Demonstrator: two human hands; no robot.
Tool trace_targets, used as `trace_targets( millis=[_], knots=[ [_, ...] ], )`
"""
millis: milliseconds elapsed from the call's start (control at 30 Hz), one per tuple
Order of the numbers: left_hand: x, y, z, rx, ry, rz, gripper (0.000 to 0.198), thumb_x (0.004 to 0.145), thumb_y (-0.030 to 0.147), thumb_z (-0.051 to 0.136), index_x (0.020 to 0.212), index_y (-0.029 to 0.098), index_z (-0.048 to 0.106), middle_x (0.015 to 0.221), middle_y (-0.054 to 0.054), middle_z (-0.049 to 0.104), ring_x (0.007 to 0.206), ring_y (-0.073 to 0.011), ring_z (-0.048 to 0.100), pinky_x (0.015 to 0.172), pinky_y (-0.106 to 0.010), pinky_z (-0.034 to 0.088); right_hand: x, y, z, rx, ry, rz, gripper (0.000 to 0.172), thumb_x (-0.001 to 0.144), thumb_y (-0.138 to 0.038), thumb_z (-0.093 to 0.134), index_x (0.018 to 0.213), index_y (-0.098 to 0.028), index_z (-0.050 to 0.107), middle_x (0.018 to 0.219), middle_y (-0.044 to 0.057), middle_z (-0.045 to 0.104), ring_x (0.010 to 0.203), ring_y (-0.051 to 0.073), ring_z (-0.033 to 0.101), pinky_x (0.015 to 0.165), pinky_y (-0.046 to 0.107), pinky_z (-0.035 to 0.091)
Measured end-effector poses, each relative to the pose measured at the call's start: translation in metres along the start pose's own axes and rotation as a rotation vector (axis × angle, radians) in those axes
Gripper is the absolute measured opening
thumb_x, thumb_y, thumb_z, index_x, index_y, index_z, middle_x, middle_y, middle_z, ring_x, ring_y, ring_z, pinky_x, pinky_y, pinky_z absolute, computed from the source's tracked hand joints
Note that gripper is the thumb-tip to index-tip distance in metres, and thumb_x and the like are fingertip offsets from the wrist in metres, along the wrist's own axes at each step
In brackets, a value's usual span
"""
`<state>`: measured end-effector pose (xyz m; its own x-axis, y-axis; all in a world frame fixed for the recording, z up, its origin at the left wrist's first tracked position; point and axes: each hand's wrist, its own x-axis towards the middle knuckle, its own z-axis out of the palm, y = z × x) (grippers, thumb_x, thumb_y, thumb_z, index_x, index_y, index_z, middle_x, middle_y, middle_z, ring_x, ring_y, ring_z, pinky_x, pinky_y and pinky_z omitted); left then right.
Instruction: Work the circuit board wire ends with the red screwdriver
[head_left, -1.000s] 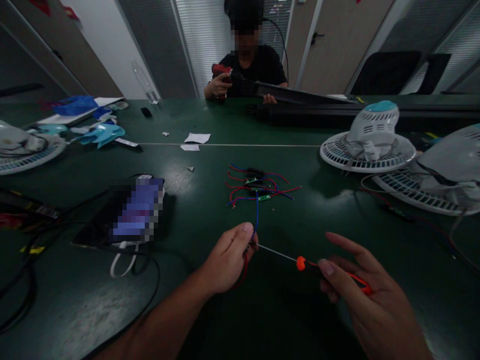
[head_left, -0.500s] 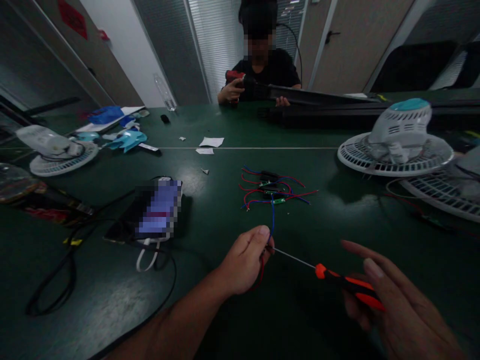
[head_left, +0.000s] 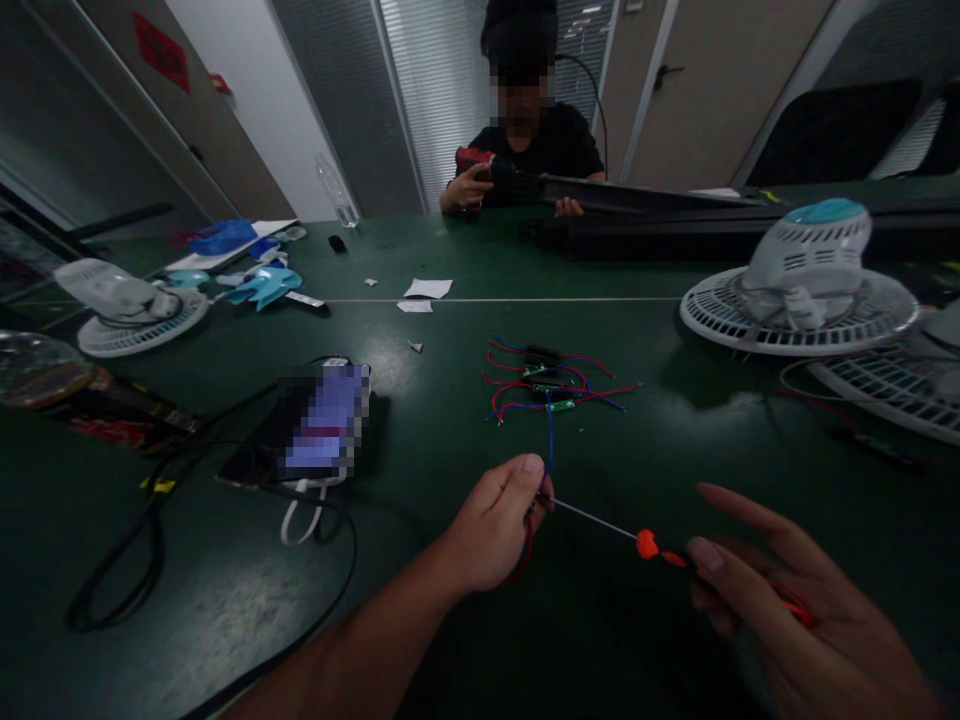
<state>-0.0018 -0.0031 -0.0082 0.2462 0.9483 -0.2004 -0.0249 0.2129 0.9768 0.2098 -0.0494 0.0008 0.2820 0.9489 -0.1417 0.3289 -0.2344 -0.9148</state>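
My left hand (head_left: 499, 520) is closed around a small part with a blue wire (head_left: 551, 440) and a red wire (head_left: 529, 535) coming out of it; the part itself is mostly hidden by my fingers. My right hand (head_left: 795, 590) grips the orange and black handle of a screwdriver (head_left: 646, 544) between thumb and fingers, with the index finger stretched out. The thin shaft runs left, and its tip meets the part at my left fingertips. Beyond my left hand, several small green circuit boards (head_left: 561, 406) with red and blue wires lie in a group.
White fan housings (head_left: 799, 270) lie at the right, another fan housing (head_left: 142, 310) at far left. A phone (head_left: 322, 420), black cable (head_left: 154, 540) and drink bottle (head_left: 97, 400) are on the left. Across the table (head_left: 420, 400), a person (head_left: 536, 135) holds a red drill (head_left: 474, 160) against a long black bar (head_left: 645, 195).
My right thumb has shifted forward over the screwdriver handle, and the handle has turned in my fingers. My left hand keeps its hold. The whole view has shifted slightly.
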Motion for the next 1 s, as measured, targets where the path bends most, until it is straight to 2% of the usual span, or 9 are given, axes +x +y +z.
trace_targets(
  millis=[100, 300, 467, 567, 700, 833, 933, 1000],
  knots=[
    [0.000, 0.000, 0.000, 0.030, 0.014, 0.008, 0.041, 0.089, 0.048, 0.034, 0.070, 0.017, 0.052, 0.059, 0.004, 0.042, 0.053, -0.0102, 0.037, 0.054, -0.023, 0.031, -0.001, -0.001, 0.000, 0.027, -0.073, 0.031, 0.058, 0.072, -0.052, 0.063, 0.122, -0.024, 0.052, 0.068, 0.002, 0.066, 0.056, 0.018, 0.060, 0.048, 0.028, 0.050],
    [0.000, 0.000, 0.000, 0.009, 0.018, 0.004, 0.041, 0.088, 0.049, 0.035, 0.072, 0.016, 0.053, 0.055, 0.004, 0.040, 0.051, -0.0095, 0.036, 0.051, -0.022, 0.029, -0.002, -0.008, 0.001, 0.004, -0.077, 0.011, 0.056, 0.075, -0.051, 0.060, 0.121, -0.021, 0.050, 0.065, 0.001, 0.062, 0.055, 0.018, 0.057, 0.048, 0.029, 0.047],
    [-0.002, 0.005, -0.002, -0.042, -0.083, -0.065, 0.024, 0.081, 0.039, 0.039, 0.074, 0.018, 0.048, 0.058, 0.005, 0.038, 0.047, -0.0085, 0.032, 0.045, -0.021, 0.025, -0.003, -0.012, 0.000, 0.028, -0.092, 0.021, 0.053, 0.077, -0.050, 0.059, 0.119, -0.019, 0.050, 0.063, 0.000, 0.061, 0.054, 0.017, 0.056, 0.049, 0.028, 0.045],
    [-0.004, 0.009, -0.004, -0.029, -0.144, -0.076, 0.017, 0.079, 0.036, 0.040, 0.076, 0.019, 0.044, 0.061, 0.005, 0.039, 0.052, -0.0092, 0.033, 0.048, -0.021, 0.027, -0.001, -0.012, 0.001, 0.069, -0.091, 0.026, 0.053, 0.077, -0.049, 0.059, 0.120, -0.019, 0.049, 0.059, -0.003, 0.058, 0.055, 0.017, 0.055, 0.050, 0.028, 0.044],
    [-0.007, 0.017, -0.004, 0.188, -0.169, -0.042, 0.029, 0.089, 0.042, 0.033, 0.074, 0.019, 0.042, 0.064, 0.004, 0.041, 0.056, -0.0093, 0.035, 0.055, -0.023, 0.032, 0.004, -0.012, 0.002, 0.131, -0.078, 0.075, 0.052, 0.074, -0.046, 0.063, 0.117, -0.018, 0.053, 0.065, -0.001, 0.062, 0.055, 0.017, 0.055, 0.051, 0.029, 0.043],
    [-0.004, 0.029, -0.003, 0.419, -0.183, -0.057, 0.032, 0.090, 0.045, 0.031, 0.075, 0.019, 0.044, 0.064, 0.004, 0.044, 0.058, -0.0102, 0.041, 0.058, -0.024, 0.034, 0.007, -0.012, 0.002, 0.190, -0.066, 0.104, 0.052, 0.072, -0.046, 0.065, 0.114, -0.017, 0.055, 0.066, 0.000, 0.063, 0.055, 0.017, 0.055, 0.048, 0.028, 0.043],
    [0.010, 0.038, -0.006, 0.572, -0.190, -0.034, 0.031, 0.090, 0.045, 0.033, 0.078, 0.020, 0.046, 0.064, 0.003, 0.048, 0.057, -0.0113, 0.044, 0.056, -0.025, 0.034, 0.009, -0.012, 0.002, 0.228, -0.052, 0.126, 0.051, 0.072, -0.044, 0.066, 0.113, -0.016, 0.056, 0.061, -0.002, 0.062, 0.054, 0.017, 0.055, 0.047, 0.027, 0.044],
    [0.025, 0.043, -0.007, 0.744, -0.129, 0.054, 0.029, 0.088, 0.045, 0.037, 0.081, 0.020, 0.049, 0.065, 0.001, 0.051, 0.058, -0.0138, 0.048, 0.055, -0.026, 0.034, 0.011, -0.012, 0.001, 0.251, -0.033, 0.136, 0.052, 0.072, -0.045, 0.065, 0.114, -0.016, 0.055, 0.059, -0.002, 0.061, 0.053, 0.017, 0.055, 0.047, 0.027, 0.044]
  ],
)
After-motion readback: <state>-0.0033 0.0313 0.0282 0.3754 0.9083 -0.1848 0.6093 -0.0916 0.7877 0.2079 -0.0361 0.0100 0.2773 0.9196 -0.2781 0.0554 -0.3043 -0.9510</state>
